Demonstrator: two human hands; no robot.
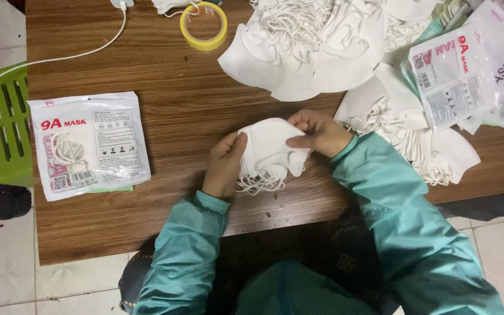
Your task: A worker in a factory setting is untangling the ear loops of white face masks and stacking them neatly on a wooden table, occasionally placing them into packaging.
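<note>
— Now, where is the small stack of white masks (270,153) kept?
— It is held just above the wooden table (182,111), near its near edge, clasped by the left hand (224,165) and pinched at the top by the right hand (321,133).
— How is it best handled?
— Edges are squared and ear loops (259,184) gathered before the sealed mask packet (90,144) at the left or the loose pile (316,49) beyond is touched.

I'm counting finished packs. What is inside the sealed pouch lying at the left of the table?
Through the sealed pouch, its clear window shows white masks with ear loops. How many cannot be seen: the printed panel covers the rest. A green edge pokes out underneath.
</note>
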